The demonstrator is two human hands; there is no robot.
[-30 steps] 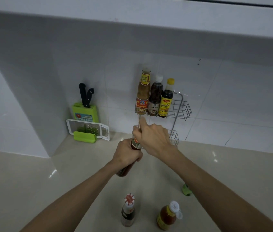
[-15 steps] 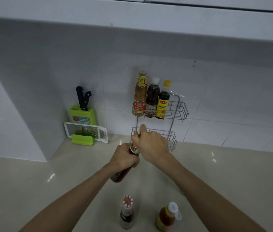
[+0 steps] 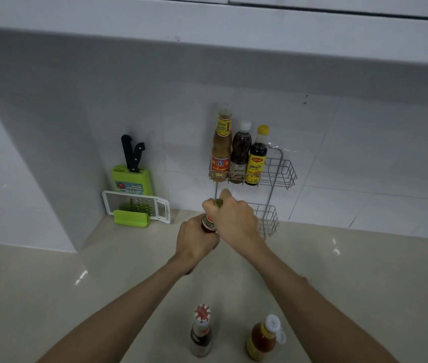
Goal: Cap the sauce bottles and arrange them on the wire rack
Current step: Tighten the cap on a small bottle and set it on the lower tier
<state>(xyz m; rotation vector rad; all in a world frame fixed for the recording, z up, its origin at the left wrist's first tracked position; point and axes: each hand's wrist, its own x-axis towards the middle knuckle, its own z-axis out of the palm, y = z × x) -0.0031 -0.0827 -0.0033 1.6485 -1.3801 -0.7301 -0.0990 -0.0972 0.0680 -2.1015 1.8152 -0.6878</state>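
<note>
Capping in hand: one sauce bottle held mid-air in front of the wire rack (image 3: 283,170), cap being fitted.

Done so far, by the look of it: three capped bottles upright, side by side at the left of the rack's upper shelf: tan sauce bottle (image 3: 220,150), dark white-capped bottle (image 3: 240,153), yellow-capped seasoning bottle (image 3: 257,157). Lower shelf (image 3: 268,218) apparently empty, partly hidden. In hand: red-labelled bottle (image 3: 208,224), long axis tilted, neck pointing up and away toward the rack, base toward the wearer. Left hand (image 3: 196,238) clenched round the body; right hand (image 3: 234,218) closed over the neck, fingers pinching a greenish cap (image 3: 217,203). Left to do: seat this cap and rack the bottle. Then the two on the near counter (image 3: 50,297): red-and-white-capped dark bottle (image 3: 200,334), upright; orange sauce bottle (image 3: 262,341), flip lid seemingly open.
</note>
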